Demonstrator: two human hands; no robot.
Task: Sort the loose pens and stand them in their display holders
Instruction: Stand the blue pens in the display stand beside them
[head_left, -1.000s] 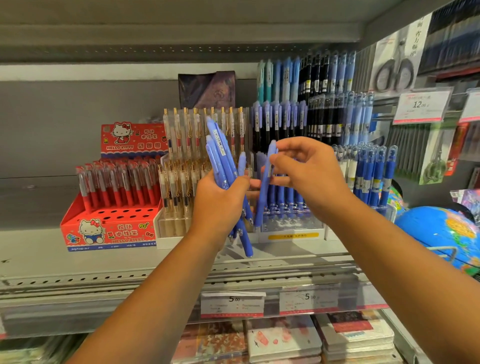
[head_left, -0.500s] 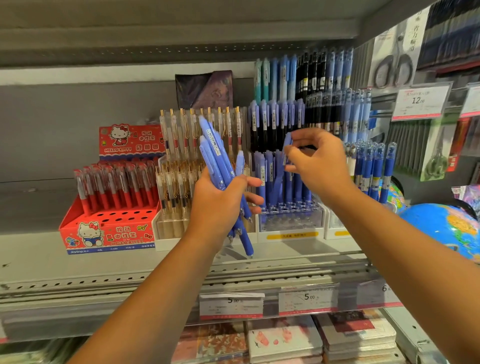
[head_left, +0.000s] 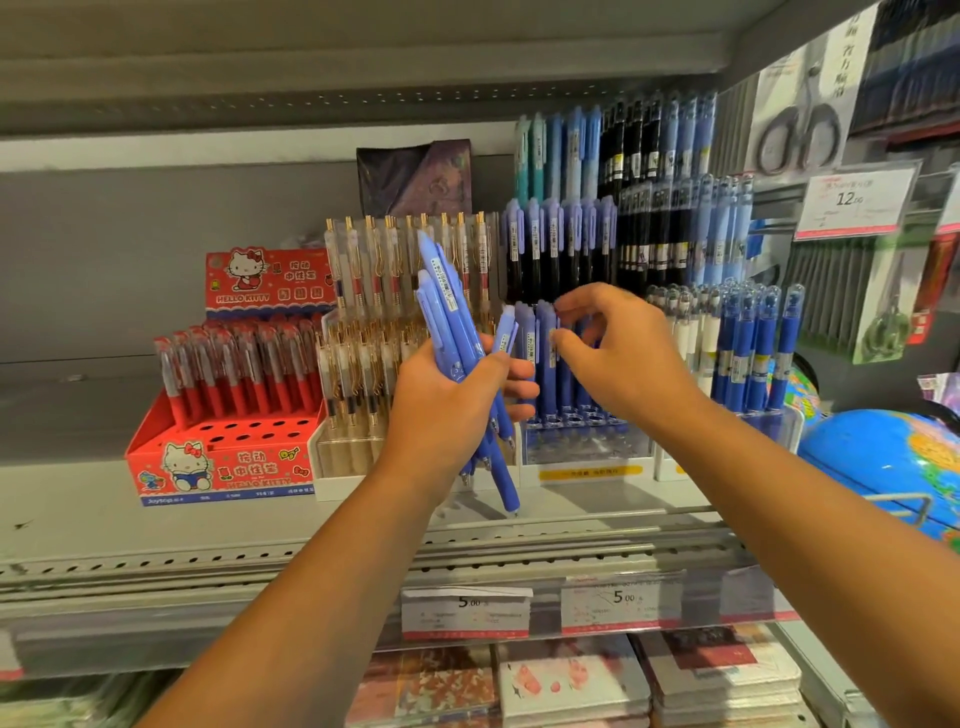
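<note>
The clear display holder (head_left: 582, 447) has gained one: the pen the right hand (head_left: 623, 358) carried a second ago now looks to stand in the front row of blue pens (head_left: 543, 353), just ahead of its fingertips, so one more is sorted. That hand is empty now, fingers loosely parted. And the bundle of pens (head_left: 441, 301) sits in the left hand (head_left: 447, 410), fingers wrapped round mid-barrel: periwinkle bodies with white labels fanning above the fingers, tips poking out below them
</note>
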